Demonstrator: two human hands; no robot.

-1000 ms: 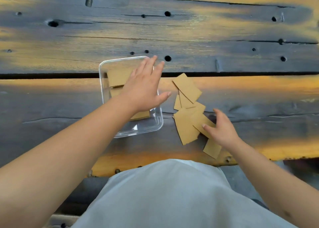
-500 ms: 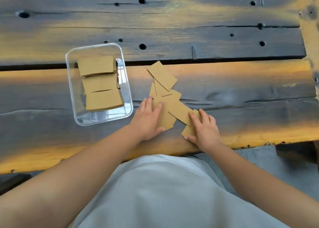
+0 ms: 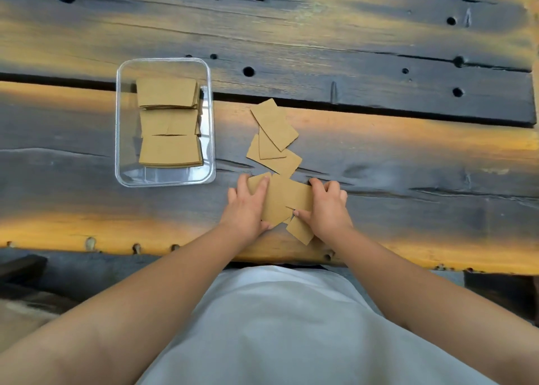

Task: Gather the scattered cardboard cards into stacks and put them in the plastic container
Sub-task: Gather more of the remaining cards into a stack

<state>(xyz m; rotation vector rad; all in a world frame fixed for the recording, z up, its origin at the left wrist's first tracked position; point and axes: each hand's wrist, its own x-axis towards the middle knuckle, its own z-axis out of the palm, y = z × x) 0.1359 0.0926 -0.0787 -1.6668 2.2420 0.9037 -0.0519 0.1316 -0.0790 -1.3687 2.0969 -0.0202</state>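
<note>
A clear plastic container (image 3: pixel 121 139) sits on the wooden table left of centre, with three stacks of brown cardboard cards (image 3: pixel 169 125) inside. To its right lie loose cards (image 3: pixel 275 135), overlapping each other. Nearer to me, my left hand (image 3: pixel 248 206) and my right hand (image 3: pixel 328 206) press from both sides on a small bunch of cards (image 3: pixel 287 199), fingers curled over its edges. One more card (image 3: pixel 300 230) pokes out under my right hand.
The table (image 3: pixel 408 157) is made of dark, weathered planks with holes and a long gap running across behind the container. Its front edge runs just below my hands. My light shirt (image 3: pixel 280 326) fills the bottom of the view.
My left hand left the container and came to the loose cards. Both hands have closed in on the nearest cards and pushed them together into a bunch.
</note>
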